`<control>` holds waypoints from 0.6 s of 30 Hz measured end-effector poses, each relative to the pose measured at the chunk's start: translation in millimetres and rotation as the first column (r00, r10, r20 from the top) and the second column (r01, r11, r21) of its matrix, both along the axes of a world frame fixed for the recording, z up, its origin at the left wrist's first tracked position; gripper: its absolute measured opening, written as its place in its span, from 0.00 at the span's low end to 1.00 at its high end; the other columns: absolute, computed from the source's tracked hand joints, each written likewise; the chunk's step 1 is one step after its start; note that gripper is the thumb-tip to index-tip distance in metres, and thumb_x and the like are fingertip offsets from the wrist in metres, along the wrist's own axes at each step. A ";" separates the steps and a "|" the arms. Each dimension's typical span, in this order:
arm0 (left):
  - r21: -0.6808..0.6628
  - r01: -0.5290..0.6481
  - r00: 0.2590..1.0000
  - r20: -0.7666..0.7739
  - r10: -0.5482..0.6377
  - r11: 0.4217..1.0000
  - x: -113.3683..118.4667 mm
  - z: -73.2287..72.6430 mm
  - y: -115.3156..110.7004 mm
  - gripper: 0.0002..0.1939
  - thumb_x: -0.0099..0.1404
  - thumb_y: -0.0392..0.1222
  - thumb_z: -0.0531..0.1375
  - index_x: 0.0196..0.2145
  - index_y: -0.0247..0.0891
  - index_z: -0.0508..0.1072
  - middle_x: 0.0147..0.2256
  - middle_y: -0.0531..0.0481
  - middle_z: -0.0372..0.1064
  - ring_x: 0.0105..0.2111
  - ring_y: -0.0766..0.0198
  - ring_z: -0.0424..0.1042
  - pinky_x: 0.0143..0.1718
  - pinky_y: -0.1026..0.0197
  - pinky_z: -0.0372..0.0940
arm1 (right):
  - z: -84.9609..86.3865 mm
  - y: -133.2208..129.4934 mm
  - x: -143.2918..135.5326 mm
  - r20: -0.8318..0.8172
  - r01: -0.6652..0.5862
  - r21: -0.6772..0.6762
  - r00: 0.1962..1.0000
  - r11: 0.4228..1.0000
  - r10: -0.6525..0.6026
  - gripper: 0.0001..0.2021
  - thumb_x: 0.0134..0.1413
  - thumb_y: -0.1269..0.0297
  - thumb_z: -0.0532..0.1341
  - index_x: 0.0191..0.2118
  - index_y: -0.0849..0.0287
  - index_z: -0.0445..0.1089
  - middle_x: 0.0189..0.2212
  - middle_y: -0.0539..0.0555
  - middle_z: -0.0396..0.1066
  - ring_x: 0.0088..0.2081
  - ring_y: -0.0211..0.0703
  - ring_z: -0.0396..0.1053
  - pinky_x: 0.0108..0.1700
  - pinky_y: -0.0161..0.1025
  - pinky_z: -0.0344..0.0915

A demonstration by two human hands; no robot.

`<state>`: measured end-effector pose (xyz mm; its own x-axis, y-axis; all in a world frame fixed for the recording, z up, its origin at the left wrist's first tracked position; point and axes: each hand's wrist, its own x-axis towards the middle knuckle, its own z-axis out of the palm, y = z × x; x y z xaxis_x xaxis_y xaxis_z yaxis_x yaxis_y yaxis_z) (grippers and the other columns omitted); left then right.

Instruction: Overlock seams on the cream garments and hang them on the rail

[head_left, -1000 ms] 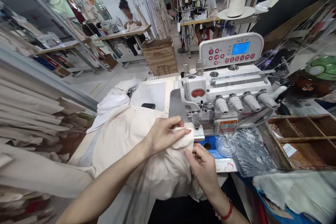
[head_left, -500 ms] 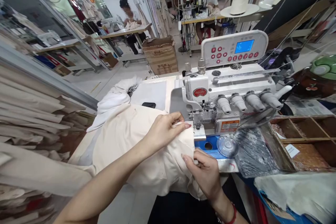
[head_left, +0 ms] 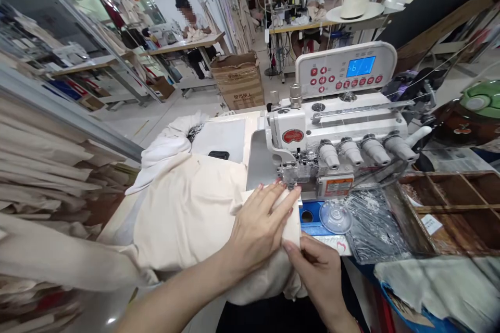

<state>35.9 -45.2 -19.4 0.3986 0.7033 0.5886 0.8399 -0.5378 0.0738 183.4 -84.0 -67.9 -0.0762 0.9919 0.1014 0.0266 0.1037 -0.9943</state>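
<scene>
My left hand [head_left: 255,229] has slid towards the sewing machine [head_left: 339,119] at one o'clock, fingers now flat, slightly spread on the cream cloth [head_left: 183,208] at twelve; my right hand [head_left: 322,273] pinches its edge. Edge at the machine; any stitching is hidden.

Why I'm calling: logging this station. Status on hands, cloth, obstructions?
Left hand flat on cloth, fingertips by machine. Right hand pinching cloth's edge. No loose item seen between cloth and machine.
</scene>
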 end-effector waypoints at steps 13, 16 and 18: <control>-0.112 0.045 0.976 0.219 -0.020 0.993 -26.4 13.7 85.5 0.14 0.73 0.33 0.55 0.34 0.39 0.79 0.47 0.46 0.80 0.55 0.55 0.76 0.63 0.47 0.70 | 13.0 40.7 3.0 0.009 0.035 0.152 0.999 0.988 -0.037 0.24 0.61 0.60 0.64 0.16 0.57 0.58 0.18 0.45 0.52 0.21 0.35 0.52 0.23 0.35 0.51; 0.160 -0.108 0.932 0.360 0.044 0.981 -31.7 4.5 70.0 0.10 0.73 0.34 0.57 0.44 0.39 0.80 0.55 0.41 0.76 0.63 0.50 0.69 0.63 0.42 0.68 | 5.6 37.5 -1.8 0.006 0.074 0.159 0.997 0.984 -0.076 0.23 0.62 0.58 0.65 0.17 0.58 0.64 0.18 0.47 0.59 0.21 0.36 0.57 0.23 0.34 0.56; 0.187 -0.108 0.929 0.368 0.032 0.976 -34.5 -4.4 39.3 0.18 0.73 0.36 0.58 0.59 0.38 0.73 0.61 0.37 0.70 0.67 0.50 0.65 0.64 0.44 0.68 | -4.9 27.8 -2.0 0.021 0.106 0.122 0.994 0.987 -0.109 0.20 0.61 0.55 0.66 0.20 0.58 0.70 0.20 0.49 0.66 0.22 0.37 0.63 0.25 0.33 0.61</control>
